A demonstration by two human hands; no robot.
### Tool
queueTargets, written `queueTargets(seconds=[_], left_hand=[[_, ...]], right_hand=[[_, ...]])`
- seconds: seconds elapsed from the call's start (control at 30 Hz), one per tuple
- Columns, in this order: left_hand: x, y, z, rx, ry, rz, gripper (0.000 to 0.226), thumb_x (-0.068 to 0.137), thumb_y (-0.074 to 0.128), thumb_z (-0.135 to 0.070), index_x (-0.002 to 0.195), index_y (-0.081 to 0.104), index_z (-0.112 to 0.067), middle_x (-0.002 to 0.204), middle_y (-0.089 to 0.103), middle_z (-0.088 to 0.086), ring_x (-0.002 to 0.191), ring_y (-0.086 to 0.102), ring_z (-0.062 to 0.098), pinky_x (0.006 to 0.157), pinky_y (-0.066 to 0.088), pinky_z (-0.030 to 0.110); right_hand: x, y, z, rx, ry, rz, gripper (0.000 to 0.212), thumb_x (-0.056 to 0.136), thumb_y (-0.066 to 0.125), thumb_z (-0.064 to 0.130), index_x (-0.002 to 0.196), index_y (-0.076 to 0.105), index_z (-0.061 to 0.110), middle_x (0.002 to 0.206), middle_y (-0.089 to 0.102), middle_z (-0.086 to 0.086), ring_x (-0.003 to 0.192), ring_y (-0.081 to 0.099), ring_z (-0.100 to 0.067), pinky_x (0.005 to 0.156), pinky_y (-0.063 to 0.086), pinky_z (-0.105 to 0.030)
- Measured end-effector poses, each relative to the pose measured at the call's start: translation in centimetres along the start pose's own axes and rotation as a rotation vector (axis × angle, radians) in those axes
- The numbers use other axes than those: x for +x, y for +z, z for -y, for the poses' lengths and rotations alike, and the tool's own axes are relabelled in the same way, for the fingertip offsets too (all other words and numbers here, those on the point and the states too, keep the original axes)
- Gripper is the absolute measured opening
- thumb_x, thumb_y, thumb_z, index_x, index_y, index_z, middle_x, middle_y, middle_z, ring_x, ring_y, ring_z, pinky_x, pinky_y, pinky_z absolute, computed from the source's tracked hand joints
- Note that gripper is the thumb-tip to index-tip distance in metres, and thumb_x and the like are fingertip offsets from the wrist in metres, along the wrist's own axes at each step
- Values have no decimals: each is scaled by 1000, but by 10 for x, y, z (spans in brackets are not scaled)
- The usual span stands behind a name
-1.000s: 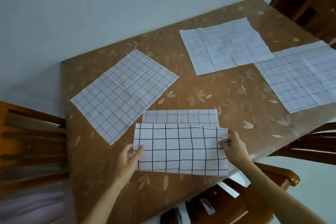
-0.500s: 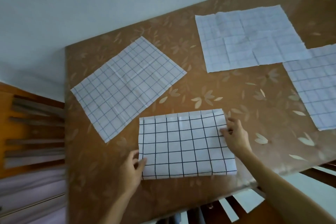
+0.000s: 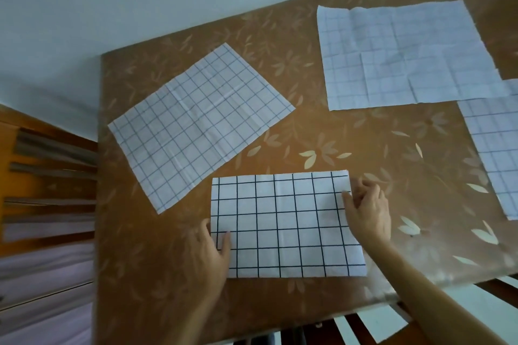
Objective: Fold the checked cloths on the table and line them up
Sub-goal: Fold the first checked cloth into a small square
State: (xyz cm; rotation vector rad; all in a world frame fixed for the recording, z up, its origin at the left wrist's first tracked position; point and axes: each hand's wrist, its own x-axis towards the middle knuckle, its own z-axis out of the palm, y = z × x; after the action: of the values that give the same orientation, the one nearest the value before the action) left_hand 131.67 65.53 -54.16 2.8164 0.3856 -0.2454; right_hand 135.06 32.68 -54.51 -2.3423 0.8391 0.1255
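While both hands (image 3: 208,255) pinch its short edges, the folded cloth (image 3: 286,224) (crisp rectangle) lies flat

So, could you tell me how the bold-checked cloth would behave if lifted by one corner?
The bold-checked cloth would probably droop: it lies flat, thin and creased. Likely light. It might slide on the glossy table.
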Motion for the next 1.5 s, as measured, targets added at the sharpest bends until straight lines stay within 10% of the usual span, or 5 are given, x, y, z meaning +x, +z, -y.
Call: queueTargets(seconds=[0.23,0.67,1.13,1.27,1.5], left_hand=[[-2,34,-57,168,594,22,53,102,47,-41,149,39,-17,159,29,18,148,28,33,117,29,46],[-6,55,-24,328,479,253,74,100,16,-63,159,-2,-23,166,-13,10,154,-11,26,123,9,52],[-13,30,-9,317,534,197,79,99,38,-52,159,4,-14,166,-7,16,154,-3,30,123,14,53],[-43,33,-52,156,722,94,73,86,66,-9,152,35,-9,159,25,24,149,23,36,117,31,53],[-94,71,-140,93,1038,235,39,85,72,-37,118,62,-17,117,60,8,108,58,22,89,55,32]], right_hand=[[-53,44,14,-188,-640,66,42,95,52,12,136,46,9,153,34,-16,140,34,-32,112,33,-46],[-55,65,-27,-504,-772,269,69,102,35,49,156,14,12,164,4,-12,152,2,-25,122,12,-46],[-47,28,-65,-520,-662,204,68,100,31,50,155,23,12,163,12,-14,151,10,-27,122,14,-46],[-49,16,-57,-391,-634,241,61,99,34,48,150,35,15,162,20,-10,150,14,-23,122,13,-44],[-54,-25,-64,21,-467,57,40,99,36,23,134,55,19,152,43,1,145,30,-13,114,29,-40]])
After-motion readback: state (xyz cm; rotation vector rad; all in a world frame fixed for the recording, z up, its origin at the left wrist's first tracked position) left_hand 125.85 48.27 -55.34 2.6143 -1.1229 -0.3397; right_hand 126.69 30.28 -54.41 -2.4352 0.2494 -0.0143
